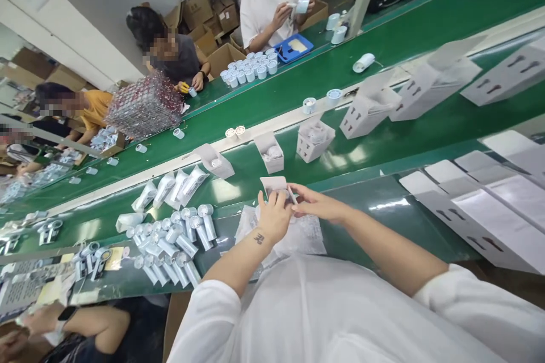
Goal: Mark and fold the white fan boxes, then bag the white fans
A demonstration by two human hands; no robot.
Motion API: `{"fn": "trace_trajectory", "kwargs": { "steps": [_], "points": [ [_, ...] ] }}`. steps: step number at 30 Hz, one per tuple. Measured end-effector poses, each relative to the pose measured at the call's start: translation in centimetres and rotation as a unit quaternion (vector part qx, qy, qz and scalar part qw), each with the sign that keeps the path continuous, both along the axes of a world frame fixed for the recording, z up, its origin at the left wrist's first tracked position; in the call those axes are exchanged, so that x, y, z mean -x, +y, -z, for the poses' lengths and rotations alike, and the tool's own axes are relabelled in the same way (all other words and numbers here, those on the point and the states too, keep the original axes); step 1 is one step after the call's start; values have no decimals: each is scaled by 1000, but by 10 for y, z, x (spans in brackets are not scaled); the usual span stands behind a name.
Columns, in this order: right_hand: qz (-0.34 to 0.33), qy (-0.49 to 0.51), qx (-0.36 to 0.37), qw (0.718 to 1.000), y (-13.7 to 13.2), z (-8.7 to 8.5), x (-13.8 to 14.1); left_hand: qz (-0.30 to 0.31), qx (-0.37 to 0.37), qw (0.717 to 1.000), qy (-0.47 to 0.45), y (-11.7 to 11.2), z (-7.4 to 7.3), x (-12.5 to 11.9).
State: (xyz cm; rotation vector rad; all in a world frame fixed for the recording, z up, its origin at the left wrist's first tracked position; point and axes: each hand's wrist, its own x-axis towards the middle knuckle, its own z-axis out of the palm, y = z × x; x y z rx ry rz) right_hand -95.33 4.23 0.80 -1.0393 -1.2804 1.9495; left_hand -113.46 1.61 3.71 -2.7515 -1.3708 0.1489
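Green conveyor belts [374, 221] filled a packing room. The left hand [275, 216] was closed around a small white carton [275, 186], held between both hands, while the right hand [319, 205] pinched its edge from the right. A plastic bag [302, 238] lay just below the hands, loose white handheld fans [187, 238] sat left of them, and open cartons [270, 153] stood ahead.

GARMENT: white short-sleeved shirt [323, 312], loose fabric | SLEEVES: left sleeve [206, 323] and right sleeve [464, 306], white, wide-cut | HANDS: left hand [275, 216] and right hand [319, 205], bare | MARKING: small dark tattoo [258, 238], left wrist
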Motion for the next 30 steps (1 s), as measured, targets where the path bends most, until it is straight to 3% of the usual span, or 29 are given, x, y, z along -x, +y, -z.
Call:
{"fn": "trace_trajectory", "kwargs": {
  "steps": [3,6,9,12,16,19,21,22,25,27,30],
  "points": [
    [62,-13,53,997,-4,4,-6,-38,36,996,-73,-5,-15,30],
    [61,-90,38,993,-11,16,1,-153,13,975,-161,-12,-57,94],
    [-13,-184,-34,982,-8,19,41,-249,-35,951,-179,1,-93,163],
    [-44,-190,-158,968,17,-2,107,-286,-42,953,-95,28,-101,200],
    [-76,-165,-318,931,68,-51,198,-178,-13,984,-25,41,-91,205],
    [-115,-164,-346,917,93,-70,237,-108,-15,986,-127,33,-89,229],
    [-127,-183,-342,913,100,-68,248,-145,-30,960,-238,37,-84,261],
    [-123,-200,-338,911,101,-65,251,-200,-34,944,-261,44,-79,279],
    [-101,-244,-320,910,101,-49,255,-390,11,903,-178,88,-48,316],
    [-77,-243,-309,916,102,-39,259,-423,77,896,-110,121,-19,318],
    [-35,-207,-335,918,111,-28,272,-395,135,907,-63,150,17,303]
  ]
}}
